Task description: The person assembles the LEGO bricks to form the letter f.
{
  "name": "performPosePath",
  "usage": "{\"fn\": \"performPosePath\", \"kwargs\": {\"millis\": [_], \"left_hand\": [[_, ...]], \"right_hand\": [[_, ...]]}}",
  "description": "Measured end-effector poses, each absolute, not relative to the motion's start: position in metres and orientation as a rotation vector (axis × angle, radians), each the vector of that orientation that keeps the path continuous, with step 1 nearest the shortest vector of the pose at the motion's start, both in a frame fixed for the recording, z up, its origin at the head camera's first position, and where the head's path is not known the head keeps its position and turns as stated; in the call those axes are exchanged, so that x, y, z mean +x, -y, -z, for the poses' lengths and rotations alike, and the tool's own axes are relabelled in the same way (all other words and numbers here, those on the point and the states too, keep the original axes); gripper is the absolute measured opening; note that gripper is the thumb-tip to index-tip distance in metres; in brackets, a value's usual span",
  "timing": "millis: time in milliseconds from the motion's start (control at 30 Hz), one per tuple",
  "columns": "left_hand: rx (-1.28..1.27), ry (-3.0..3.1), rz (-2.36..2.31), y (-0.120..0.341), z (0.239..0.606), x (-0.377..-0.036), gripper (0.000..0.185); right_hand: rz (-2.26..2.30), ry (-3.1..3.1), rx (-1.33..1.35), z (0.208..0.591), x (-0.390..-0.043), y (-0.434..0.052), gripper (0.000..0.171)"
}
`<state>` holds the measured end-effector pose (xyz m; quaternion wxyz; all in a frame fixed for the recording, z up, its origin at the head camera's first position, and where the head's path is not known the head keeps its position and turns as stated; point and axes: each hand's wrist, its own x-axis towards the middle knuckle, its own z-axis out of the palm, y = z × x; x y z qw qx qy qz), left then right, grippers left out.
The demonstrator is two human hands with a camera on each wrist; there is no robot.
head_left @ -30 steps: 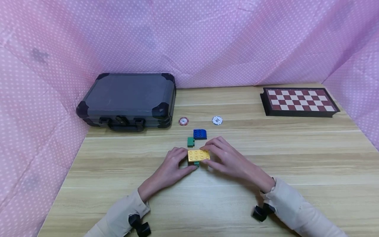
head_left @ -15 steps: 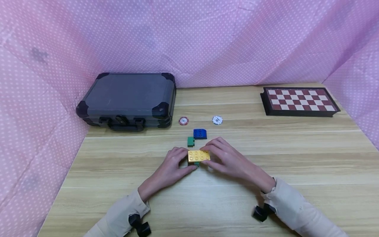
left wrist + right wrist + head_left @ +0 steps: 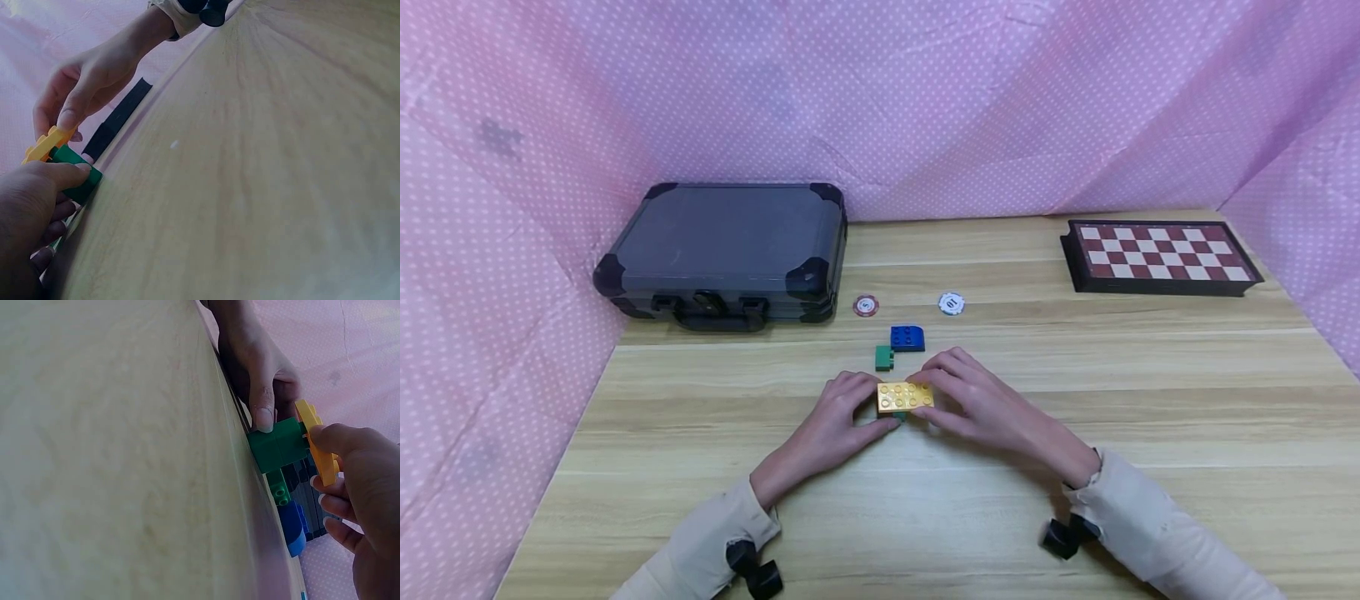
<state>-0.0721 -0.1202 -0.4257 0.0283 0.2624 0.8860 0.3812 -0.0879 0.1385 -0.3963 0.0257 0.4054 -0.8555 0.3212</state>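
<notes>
At the middle of the wooden table (image 3: 1150, 400), toward its near edge, a left hand (image 3: 835, 421) and a right hand (image 3: 981, 404) pinch a flat yellow brick (image 3: 905, 397) from either end — it sits atop a green brick (image 3: 278, 444), which the left thumb presses. Just behind lie a small green piece (image 3: 883, 357) and a blue brick (image 3: 907, 338); two poker chips (image 3: 866, 306) sit farther back, with a dark case (image 3: 722, 250) at the far left corner and a chessboard (image 3: 1157, 254) at the far right.

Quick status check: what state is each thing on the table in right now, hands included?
Yellow plate: on a green brick, held by both hands.
Green brick: on the table under the plate, left thumb against it.
Left hand: holds plate and brick.
Right hand: pinches the plate.
Small green brick: loose.
Blue brick: loose.
Case: shut.
Chessboard: folded shut.
</notes>
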Motion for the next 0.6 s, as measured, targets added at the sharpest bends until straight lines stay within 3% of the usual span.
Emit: {"fn": "performPosePath", "kwargs": {"millis": [600], "left_hand": [[0.800,-2.715,-1.195,0.1205,0.4255,-0.0726,0.039]], "right_hand": [[-0.893,2.684,1.311,0.3891,-0.0899,-0.1383,0.036]]}}
